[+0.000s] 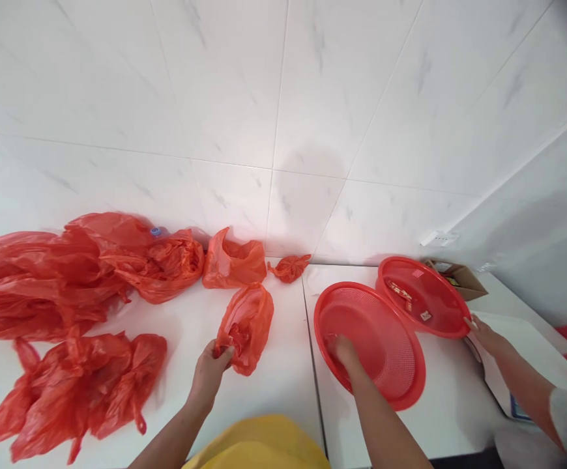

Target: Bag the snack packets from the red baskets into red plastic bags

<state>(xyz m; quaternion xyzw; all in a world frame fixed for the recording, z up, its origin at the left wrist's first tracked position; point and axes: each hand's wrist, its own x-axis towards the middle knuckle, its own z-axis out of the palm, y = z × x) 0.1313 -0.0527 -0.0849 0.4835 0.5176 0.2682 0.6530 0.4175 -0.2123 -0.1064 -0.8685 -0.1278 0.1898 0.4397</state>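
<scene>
My left hand is closed on the lower edge of a red plastic bag that stands on the white table. My right hand reaches into a tilted red mesh basket; its fingers are curled against the inner wall and partly hidden. A second red basket with a few small items inside leans behind it, and another person's hand touches its right rim.
Several crumpled red plastic bags lie along the table's left side, with more near the front left. A small knotted bag sits by the wall. A cardboard box stands at the back right. White tiled wall behind.
</scene>
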